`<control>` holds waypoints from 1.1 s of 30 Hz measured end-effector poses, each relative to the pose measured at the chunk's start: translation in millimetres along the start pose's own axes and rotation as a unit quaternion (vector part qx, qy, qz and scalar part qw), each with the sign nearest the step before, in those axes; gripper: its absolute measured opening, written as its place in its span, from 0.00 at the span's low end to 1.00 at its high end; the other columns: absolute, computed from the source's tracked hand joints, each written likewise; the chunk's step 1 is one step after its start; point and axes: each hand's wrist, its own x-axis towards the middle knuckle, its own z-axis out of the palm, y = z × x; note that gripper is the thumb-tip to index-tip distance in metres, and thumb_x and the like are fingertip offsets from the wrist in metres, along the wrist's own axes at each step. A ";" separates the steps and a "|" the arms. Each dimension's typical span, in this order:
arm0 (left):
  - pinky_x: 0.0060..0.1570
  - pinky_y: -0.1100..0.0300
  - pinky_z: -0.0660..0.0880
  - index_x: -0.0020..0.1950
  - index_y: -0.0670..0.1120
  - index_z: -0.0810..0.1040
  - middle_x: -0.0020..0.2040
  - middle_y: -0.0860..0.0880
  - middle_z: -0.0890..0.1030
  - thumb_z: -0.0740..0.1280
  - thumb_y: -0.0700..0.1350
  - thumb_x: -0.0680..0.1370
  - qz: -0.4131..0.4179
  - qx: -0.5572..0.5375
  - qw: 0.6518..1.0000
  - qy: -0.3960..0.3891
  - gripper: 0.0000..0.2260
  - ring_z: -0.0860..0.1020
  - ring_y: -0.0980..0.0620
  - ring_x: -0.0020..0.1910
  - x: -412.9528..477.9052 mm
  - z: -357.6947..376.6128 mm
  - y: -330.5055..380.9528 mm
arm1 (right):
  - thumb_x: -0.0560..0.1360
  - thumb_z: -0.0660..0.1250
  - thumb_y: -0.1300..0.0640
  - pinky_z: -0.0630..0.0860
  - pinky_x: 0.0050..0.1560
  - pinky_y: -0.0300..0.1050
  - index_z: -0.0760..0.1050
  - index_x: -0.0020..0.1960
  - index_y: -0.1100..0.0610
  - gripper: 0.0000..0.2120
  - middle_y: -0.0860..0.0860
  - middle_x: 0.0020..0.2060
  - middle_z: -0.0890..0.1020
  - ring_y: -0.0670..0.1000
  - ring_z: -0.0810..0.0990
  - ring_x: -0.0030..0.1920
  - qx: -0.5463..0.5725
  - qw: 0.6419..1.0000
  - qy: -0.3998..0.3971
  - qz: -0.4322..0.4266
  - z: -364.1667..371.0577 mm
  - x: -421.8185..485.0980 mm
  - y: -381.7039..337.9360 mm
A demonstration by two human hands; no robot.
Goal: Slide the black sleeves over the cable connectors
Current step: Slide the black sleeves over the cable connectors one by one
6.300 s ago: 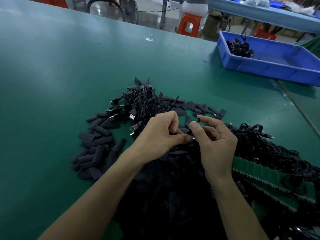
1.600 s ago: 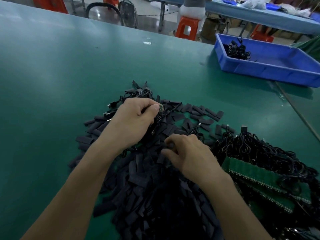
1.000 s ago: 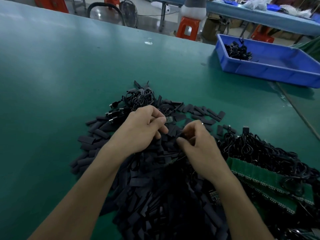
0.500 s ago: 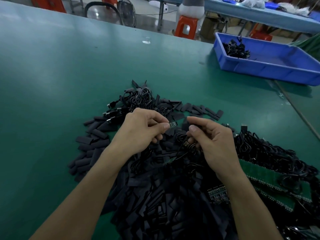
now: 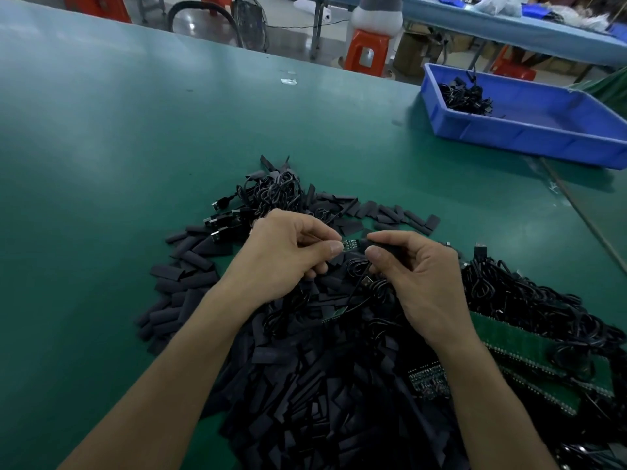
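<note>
- We see the left hand (image 5: 288, 256) with its grip pinched shut, thumb and forefinger on a small green connector board (image 5: 349, 245) at the end of a thin cable, the contact end pointing toward the other hand; held this way the free end is bare and ready to enter a sleeve.
- The right hand (image 5: 420, 276) has its grip closed on a black sleeve (image 5: 366, 244), thumb below and forefinger above, just beside the board. We judge the light pinch is meant to keep the sleeve's mouth from flattening, though we cannot tell whether it is open.
- Board and sleeve are raised a little above the heap, in line with each other, nearly touching; we take it the sliding step is about to begin.
- The loose sleeves (image 5: 190, 273) lie spread across the green surface (image 5: 135, 147) under and to the left of the hands, within easy reach for the next pick.
- The coiled cables (image 5: 515, 293) lie bundled to the right, and a blue tray (image 5: 529, 137) stands well apart at the far right with a few cables in it, likely for finished pieces.
</note>
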 end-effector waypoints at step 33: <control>0.34 0.65 0.77 0.47 0.48 0.85 0.36 0.49 0.85 0.72 0.43 0.78 0.006 -0.027 0.998 -0.049 0.02 0.82 0.55 0.33 -1.7 3.8 1.1 | 0.67 0.76 0.51 0.79 0.42 0.35 0.84 0.51 0.48 0.12 0.50 0.39 0.87 0.48 0.84 0.36 0.053 0.993 -0.108 0.022 -14.7 3.0 -2.8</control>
